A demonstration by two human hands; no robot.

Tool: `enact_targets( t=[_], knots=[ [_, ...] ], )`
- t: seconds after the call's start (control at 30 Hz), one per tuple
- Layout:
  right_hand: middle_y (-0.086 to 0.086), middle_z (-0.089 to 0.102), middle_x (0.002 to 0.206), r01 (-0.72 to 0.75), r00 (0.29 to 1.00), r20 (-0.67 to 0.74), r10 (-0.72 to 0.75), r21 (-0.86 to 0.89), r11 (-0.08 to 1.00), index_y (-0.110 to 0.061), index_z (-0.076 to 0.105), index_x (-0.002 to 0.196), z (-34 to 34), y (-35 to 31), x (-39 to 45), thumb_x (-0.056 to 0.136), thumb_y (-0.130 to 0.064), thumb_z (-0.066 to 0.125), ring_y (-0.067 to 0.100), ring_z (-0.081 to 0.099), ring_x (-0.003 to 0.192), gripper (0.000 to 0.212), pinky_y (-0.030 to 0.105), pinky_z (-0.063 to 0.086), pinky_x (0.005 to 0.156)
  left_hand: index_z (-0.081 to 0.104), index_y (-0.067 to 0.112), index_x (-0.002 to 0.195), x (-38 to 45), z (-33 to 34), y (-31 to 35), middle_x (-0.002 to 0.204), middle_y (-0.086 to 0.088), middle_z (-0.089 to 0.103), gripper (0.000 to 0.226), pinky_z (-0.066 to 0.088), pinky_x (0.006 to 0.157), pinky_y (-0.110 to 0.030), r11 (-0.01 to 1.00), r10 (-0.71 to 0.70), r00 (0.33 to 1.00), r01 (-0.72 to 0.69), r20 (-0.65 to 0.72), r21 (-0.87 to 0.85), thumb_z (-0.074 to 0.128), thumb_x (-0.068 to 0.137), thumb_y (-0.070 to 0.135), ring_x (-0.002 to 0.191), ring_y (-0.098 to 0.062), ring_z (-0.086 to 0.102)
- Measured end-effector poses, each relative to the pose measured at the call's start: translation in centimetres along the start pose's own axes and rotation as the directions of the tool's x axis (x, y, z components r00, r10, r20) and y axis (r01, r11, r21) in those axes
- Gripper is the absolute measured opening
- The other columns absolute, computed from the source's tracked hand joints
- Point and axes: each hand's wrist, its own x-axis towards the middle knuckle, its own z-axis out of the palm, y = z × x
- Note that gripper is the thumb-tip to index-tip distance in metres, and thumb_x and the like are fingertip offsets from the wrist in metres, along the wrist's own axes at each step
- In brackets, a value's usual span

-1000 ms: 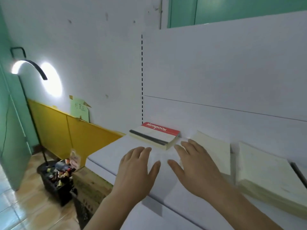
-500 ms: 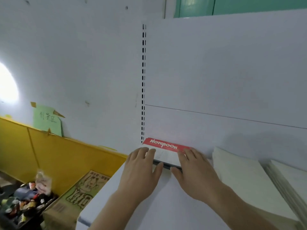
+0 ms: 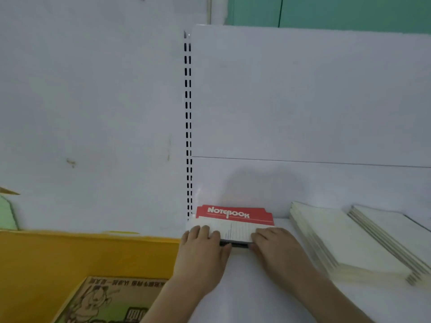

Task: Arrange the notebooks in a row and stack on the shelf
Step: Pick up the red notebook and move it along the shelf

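Note:
A small stack of notebooks (image 3: 235, 223) with a red "Notebook" band lies at the back left corner of the white shelf (image 3: 245, 287). My left hand (image 3: 201, 252) lies on the stack's left front corner, fingers over the top cover. My right hand (image 3: 275, 249) lies on the right front corner in the same way. Both thumbs are at the stack's dark front edge. To the right lie two stacks of cream notebooks (image 3: 331, 238), the far one (image 3: 391, 231) overlapping the near one's right side.
The shelf's white back panel (image 3: 303, 101) rises behind, with a slotted upright (image 3: 188, 127) at its left edge. Left of the shelf are a yellow board (image 3: 81, 257) and a printed cardboard box (image 3: 109, 301) below.
The view has moved closer to the shelf corner and tilted up. Both hands slid forward from the bare shelf onto the red-banded stack, which now sits against the back panel.

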Motion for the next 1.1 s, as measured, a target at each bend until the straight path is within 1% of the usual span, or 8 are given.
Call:
enact_targets(
  t=[0.2,0.3,0.37,0.43,0.53,0.77,0.93,1.1],
  knots=[
    [0.000,0.062,0.058,-0.046,0.970,-0.237,0.048,0.016,0.999,-0.022,0.061,0.072,-3.1,0.3,-0.3,0.081,-0.022,0.053,0.024,0.057,0.049,0.012,0.030,0.044,0.046,0.021,0.030,0.153,-0.3,-1.4,0.6,0.164,-0.001,0.012,0.059,0.011,0.124,-0.042,0.965,-0.165,0.958,0.107,-0.234,-0.240,0.031,0.100,0.053,0.152,-0.023,-0.001],
    [-0.001,0.057,0.052,-0.148,0.918,-0.358,0.172,0.094,0.985,-0.017,0.060,0.073,-5.0,-0.3,-0.9,0.088,-0.027,0.044,0.022,0.052,0.041,0.025,0.027,0.038,0.039,0.011,0.033,0.155,-1.0,-3.0,1.6,0.162,0.005,0.021,0.066,0.027,0.119,-0.038,0.882,-0.263,0.927,0.118,-0.267,-0.457,0.035,0.097,0.056,0.149,-0.017,0.020],
    [-0.002,0.060,0.055,-0.166,0.888,-0.413,0.202,0.122,0.979,-0.019,0.063,0.076,-6.0,-1.6,-1.4,0.091,-0.031,0.040,0.020,0.055,0.044,0.030,0.026,0.037,0.042,0.010,0.038,0.154,-1.4,-3.6,3.1,0.152,0.012,0.041,0.074,0.042,0.107,-0.032,0.756,-0.217,0.963,0.061,-0.161,-0.652,0.032,0.090,0.068,0.134,-0.009,0.045],
    [-0.002,0.065,0.063,-0.077,0.900,-0.414,0.133,0.148,0.986,-0.018,0.068,0.084,-6.1,-3.5,-2.0,0.087,-0.027,0.044,0.020,0.059,0.051,0.026,0.026,0.041,0.047,0.007,0.040,0.154,-2.0,-4.1,5.1,0.144,0.016,0.051,0.085,0.046,0.097,-0.024,0.497,-0.153,0.987,0.039,-0.043,-0.867,0.035,0.082,0.074,0.120,-0.002,0.055],
    [-0.003,0.073,0.084,0.028,0.915,-0.398,0.069,0.235,0.972,-0.013,0.072,0.099,-5.0,-5.5,-2.7,0.093,-0.028,0.038,0.013,0.068,0.070,0.038,0.023,0.053,0.060,0.014,0.042,0.151,-2.1,-4.0,6.6,0.135,0.016,0.055,0.060,0.052,0.097,-0.028,0.249,-0.206,0.978,0.031,-0.022,-0.968,0.042,0.098,0.048,0.115,-0.005,0.059],
    [0.005,0.057,0.134,-0.128,0.948,-0.222,0.226,0.385,0.914,-0.011,0.053,0.134,-4.2,-2.0,-3.1,0.098,-0.034,0.027,0.021,0.052,0.125,0.051,0.043,0.046,0.102,0.052,0.052,0.112,-2.4,-3.7,2.0,0.088,0.029,0.069,0.024,0.053,0.059,-0.013,0.325,-0.447,0.886,0.030,-0.126,-0.945,0.046,0.102,0.031,0.081,0.008,0.065],
    [0.001,0.006,0.161,-0.135,0.973,0.210,0.095,0.184,0.974,-0.015,0.011,0.153,-2.1,0.5,-1.5,0.100,-0.042,0.026,0.020,0.001,0.148,0.062,0.034,0.008,0.121,0.026,0.041,0.151,-3.5,-3.1,-0.6,0.083,0.020,0.064,0.055,0.047,0.058,-0.015,0.356,-0.475,0.878,0.126,-0.063,-0.926,0.046,0.103,0.024,0.074,-0.002,0.064],
    [-0.004,0.050,0.140,-0.037,0.970,0.242,0.021,0.059,0.998,-0.025,0.050,0.133,-2.1,0.8,-0.7,0.100,-0.036,0.033,0.015,0.044,0.129,0.039,0.028,0.025,0.111,0.014,0.033,0.155,-4.8,-2.8,-1.6,0.096,0.020,0.062,0.062,0.047,0.061,-0.013,0.412,-0.417,0.908,0.136,-0.054,-0.901,0.043,0.104,0.016,0.081,0.003,0.063]
  ],
)
